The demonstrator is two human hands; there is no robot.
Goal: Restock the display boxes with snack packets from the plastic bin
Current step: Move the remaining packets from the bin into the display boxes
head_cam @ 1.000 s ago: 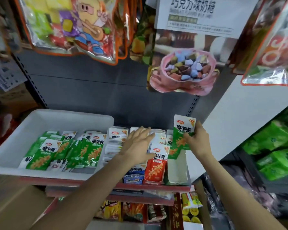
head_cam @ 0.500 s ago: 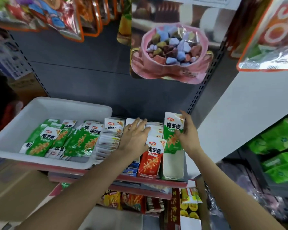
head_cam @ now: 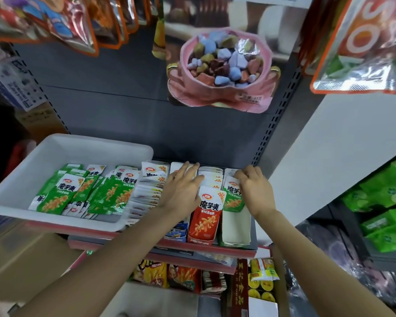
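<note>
White plastic bin and card display boxes side by side on a shop shelf, both hands at the boxes.

Green snack packets (head_cam: 55, 197) lie loosely heaped in the white plastic bin (head_cam: 21, 179), which sits at the left of the shelf (head_cam: 215, 249), its right rim just beside the display boxes (head_cam: 236, 229). These boxes stand in a row holding upright packets: white-topped ones at the left, a red packet (head_cam: 207, 216) fronting the middle row, and a green packet (head_cam: 232, 197) in the rightmost box, whose front half shows bare card. Each packet is glossy, with a white top, bold dark characters and orange strips pictured below. The left hand (head_cam: 181, 191) rests flat on the packet tops, fingers straight. The right hand (head_cam: 254, 191) has its fingers curled round the top of the green packet.
</note>
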